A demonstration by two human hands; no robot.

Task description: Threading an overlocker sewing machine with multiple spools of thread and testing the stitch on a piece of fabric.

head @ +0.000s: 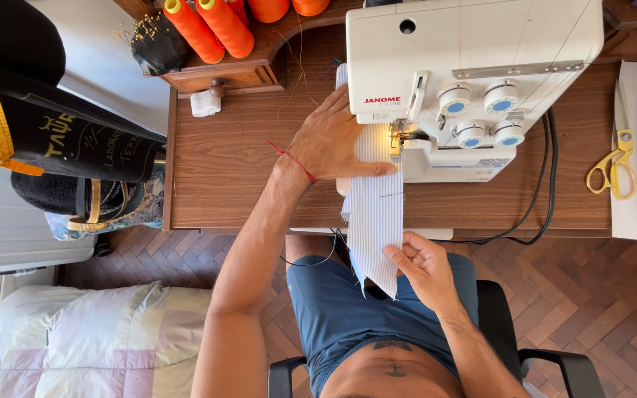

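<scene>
At the overlocker (466, 88) | left hand (329, 140) flat (fingers spread) on striped strip (374, 214) | right hand (425, 265) pinching it

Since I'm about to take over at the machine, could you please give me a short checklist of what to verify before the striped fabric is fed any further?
1. Left hand flat on the striped fabric strip, beside the presser foot: ok.
2. Right hand pinching the strip's lower end, off the table edge: ok.
3. Fingers clear of the needle area: cannot tell, the fingertips lie close.
4. Strip lying flat up to the white sewing machine: ok.
5. Machine light on: ok.
6. Yellow scissors away from the fabric path: ok.
</scene>
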